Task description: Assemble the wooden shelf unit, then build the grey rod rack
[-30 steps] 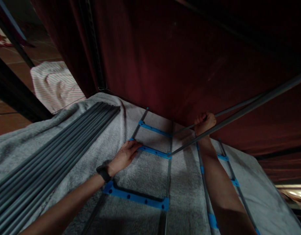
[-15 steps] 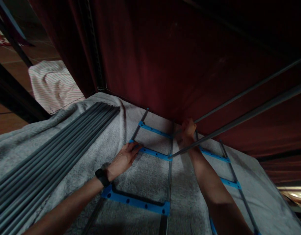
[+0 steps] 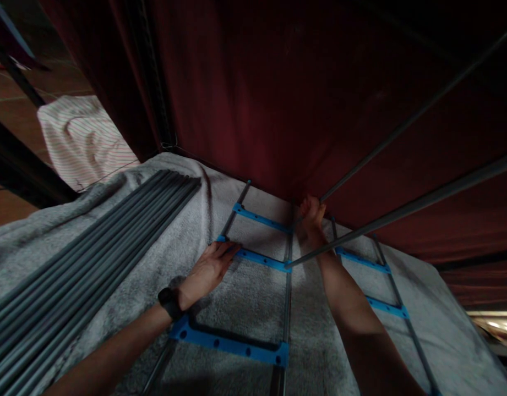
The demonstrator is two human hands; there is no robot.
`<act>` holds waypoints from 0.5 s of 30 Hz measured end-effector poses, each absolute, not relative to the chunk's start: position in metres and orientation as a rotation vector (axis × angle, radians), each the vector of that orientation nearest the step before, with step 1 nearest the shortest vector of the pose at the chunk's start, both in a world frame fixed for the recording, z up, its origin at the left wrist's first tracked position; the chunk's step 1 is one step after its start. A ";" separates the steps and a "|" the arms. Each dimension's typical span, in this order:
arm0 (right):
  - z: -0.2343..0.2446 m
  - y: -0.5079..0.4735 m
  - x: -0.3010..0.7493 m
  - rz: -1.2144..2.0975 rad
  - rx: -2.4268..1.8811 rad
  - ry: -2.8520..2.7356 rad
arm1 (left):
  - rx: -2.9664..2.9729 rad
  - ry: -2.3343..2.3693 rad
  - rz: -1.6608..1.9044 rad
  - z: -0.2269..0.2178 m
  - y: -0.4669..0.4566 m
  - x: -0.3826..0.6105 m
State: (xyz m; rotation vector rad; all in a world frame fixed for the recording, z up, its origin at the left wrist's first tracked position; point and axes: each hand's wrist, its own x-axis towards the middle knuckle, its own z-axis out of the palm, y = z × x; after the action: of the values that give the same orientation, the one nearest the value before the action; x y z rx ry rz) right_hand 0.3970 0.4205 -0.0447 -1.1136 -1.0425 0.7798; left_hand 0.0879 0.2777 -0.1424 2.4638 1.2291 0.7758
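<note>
My left hand point(image 3: 207, 270), with a dark watch on the wrist, grips the left end of a blue plastic crossbar point(image 3: 263, 259) on a ladder-like rack frame. My right hand point(image 3: 312, 213) is closed around the lower part of a thin grey tube point(image 3: 381, 147), which slants up to the right. The tube's lower tip, near the far blue crossbar point(image 3: 261, 219), is hard to make out. A second grey tube point(image 3: 402, 211) rises from the right end of the gripped crossbar and passes over my right forearm. A nearer blue crossbar point(image 3: 230, 343) joins the same frame.
A row of several loose grey tubes point(image 3: 113, 258) lies at the left on a grey fleece blanket point(image 3: 319, 330). Another frame with blue crossbars point(image 3: 366, 260) lies at the right. A dark red curtain point(image 3: 253, 110) hangs behind. Striped cloth point(image 3: 88, 140) lies at the far left.
The tube in my right hand has swung to a steeper slant, its upper end higher. My right hand has shifted slightly left and up. My left hand stays on the crossbar.
</note>
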 end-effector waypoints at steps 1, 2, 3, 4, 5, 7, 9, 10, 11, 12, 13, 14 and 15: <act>-0.045 0.420 0.397 0.784 -1.112 -1.047 | 2.468 1.234 0.769 -0.142 0.278 0.088; -0.045 0.419 0.397 0.793 -1.114 -1.048 | 2.468 1.240 0.762 -0.142 0.278 0.088; -0.044 0.418 0.397 0.801 -1.122 -1.045 | 2.467 1.244 0.755 -0.141 0.277 0.088; -0.044 0.416 0.398 0.803 -1.135 -1.039 | 2.463 1.246 0.749 -0.141 0.277 0.088; -0.044 0.415 0.398 0.802 -1.150 -1.029 | 2.461 1.244 0.742 -0.140 0.277 0.088; -0.045 0.414 0.400 0.800 -1.167 -1.013 | 2.461 1.237 0.735 -0.141 0.277 0.087; -0.045 0.413 0.402 0.811 -1.153 -1.014 | 2.462 1.227 0.735 -0.142 0.277 0.087; -0.045 0.413 0.402 0.820 -1.143 -1.018 | 2.462 1.224 0.735 -0.143 0.277 0.087; -0.045 0.414 0.402 0.828 -1.137 -1.024 | 2.462 1.222 0.738 -0.143 0.277 0.087; -0.045 0.414 0.402 0.832 -1.135 -1.028 | 2.460 1.222 0.741 -0.144 0.277 0.087; -0.045 0.414 0.401 0.833 -1.138 -1.033 | 2.455 1.224 0.748 -0.144 0.277 0.087; -0.044 0.415 0.401 0.833 -1.143 -1.035 | 2.448 1.228 0.762 -0.144 0.277 0.087; -0.043 0.414 0.400 0.831 -1.148 -1.036 | 2.441 1.231 0.776 -0.144 0.277 0.088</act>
State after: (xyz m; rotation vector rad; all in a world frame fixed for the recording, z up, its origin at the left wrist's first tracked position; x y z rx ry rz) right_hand 0.3995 0.4145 -0.0431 -1.1482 -1.0355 0.8310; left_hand 0.0877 0.2772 -0.1441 2.4406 1.2313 0.7757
